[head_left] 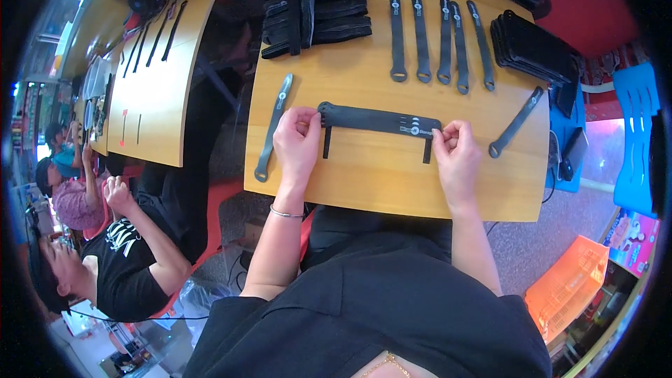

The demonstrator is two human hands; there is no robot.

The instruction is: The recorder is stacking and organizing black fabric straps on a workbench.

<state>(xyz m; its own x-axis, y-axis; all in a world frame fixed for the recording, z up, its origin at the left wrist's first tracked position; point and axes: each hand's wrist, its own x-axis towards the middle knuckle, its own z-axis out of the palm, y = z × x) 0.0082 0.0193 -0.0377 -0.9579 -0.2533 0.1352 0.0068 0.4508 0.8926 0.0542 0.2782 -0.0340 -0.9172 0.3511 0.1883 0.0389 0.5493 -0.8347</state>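
Note:
A wide black strap [374, 120] with white print near its right end and small holes at its left end is stretched between my hands, just above the table. My left hand [297, 145] pinches its left end between thumb and fingers. The other end is held the same way by my right hand [457, 161]. Below the ends, a short narrow black strip [327, 143] shows at the left and another black strip [427, 150] at the right. A dark grey strap with a looped end [273, 129] lies left of my left hand. Beyond my right hand rests a similar grey strap [516, 123].
Several grey looped straps [420, 38] lie in a row at the far side of the wooden table [350, 185]. Bundled black straps [315, 14] are piled back left; stacked black pieces [532, 49] sit at the right. A person [133, 252] sits at the left table.

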